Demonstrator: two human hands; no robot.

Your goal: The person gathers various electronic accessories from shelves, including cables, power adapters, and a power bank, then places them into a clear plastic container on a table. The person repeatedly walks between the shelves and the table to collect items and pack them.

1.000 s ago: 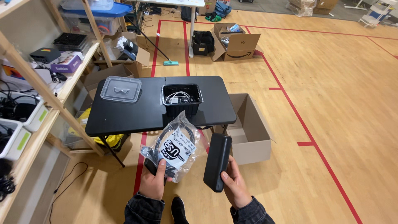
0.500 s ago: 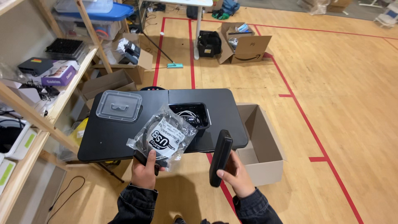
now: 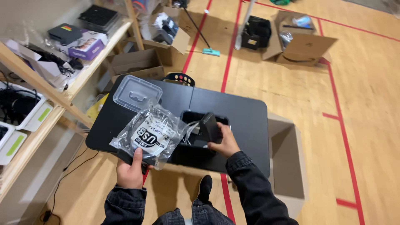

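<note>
Left hand (image 3: pixel 131 171): fingers curled and pinched on the lower edge of a clear plastic bag (image 3: pixel 152 135) that holds a coiled cable with a white label. The bag is held up and tilted toward the camera, in front of the near left part of the black counter (image 3: pixel 246 125), probably so that it stays clear of the bin while the other hand works.

Right hand (image 3: pixel 223 141): fingers wrapped around a flat black rectangular device (image 3: pixel 209 128), gripped at its lower end. The device stands nearly upright with its top inside the black open bin (image 3: pixel 196 150), which sits near the middle of the counter. This end-on hold suits passing a long object through the bin's narrow opening. Whether the device touches the bin floor cannot be told. White cables lie in the bin, to the left of the device.

A clear plastic lid (image 3: pixel 136 92) rests flat on the far left corner of the counter, well apart from the bin, leaving the bin mouth open.

Right of the counter, and touching its edge in this view, an open cardboard box (image 3: pixel 287 162) stands on the wooden floor. Left of the counter runs a wooden shelf (image 3: pixel 62 100) with trays, boxes and cables. Beyond the counter, further cardboard boxes (image 3: pixel 300 43) sit on the floor among red floor lines. The person's dark sleeves and one shoe show at the counter's near side.
</note>
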